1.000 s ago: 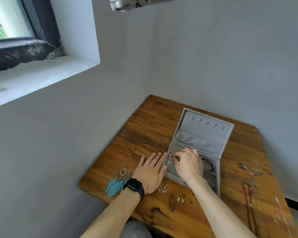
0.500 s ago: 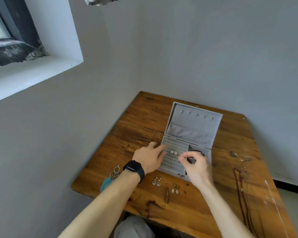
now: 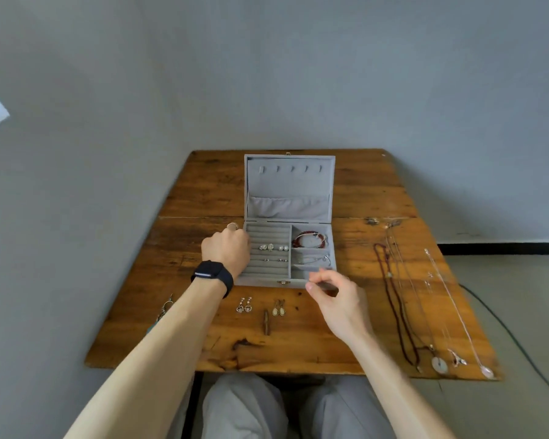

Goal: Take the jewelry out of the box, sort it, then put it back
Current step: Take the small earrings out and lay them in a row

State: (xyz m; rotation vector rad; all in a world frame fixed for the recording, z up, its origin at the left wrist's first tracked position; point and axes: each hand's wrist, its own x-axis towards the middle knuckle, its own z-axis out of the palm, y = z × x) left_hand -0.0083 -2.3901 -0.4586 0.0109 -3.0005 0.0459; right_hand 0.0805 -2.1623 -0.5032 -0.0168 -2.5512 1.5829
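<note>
Looking down at our worn brown wooden table (image 3: 203,191), with the open grey velvet-lined jewelry box (image 3: 287,223) in the middle, lid tipped back, its row of small hooks and its fabric pocket bare. Our left hand (image 3: 225,251), black smartwatch (image 3: 212,275) on the wrist and a ring (image 3: 232,226) on one finger, sits curled at the box's left edge, knuckles up, fingertips hidden; we cannot tell if it grips anything. Our right hand (image 3: 333,296) hovers over the box's front right corner, thumb and forefinger pressed together; whether something tiny sits in the pinch we cannot tell, too blurred.

Box contents: ring-roll section on the left carries two sparkly stud earrings (image 3: 266,247) and two pearl studs (image 3: 283,248) in one row, smaller studs (image 3: 274,260) a row nearer us. Top right compartment has a dark red beaded bracelet (image 3: 309,238); the compartment below it has a thin silver bangle (image 3: 314,260).

On the table in front of the box: a pair of silver drop earrings (image 3: 244,305), a pair of pale oval drop earrings (image 3: 279,308), a small dark brown stick-shaped piece (image 3: 266,322). Our left forearm partly covers the dangly earrings (image 3: 165,308) at the left edge. Well to the right, laid out lengthwise: a dark red bead necklace (image 3: 393,296) and several thin silver chain necklaces (image 3: 447,296), pendants toward us near the front edge.
</note>
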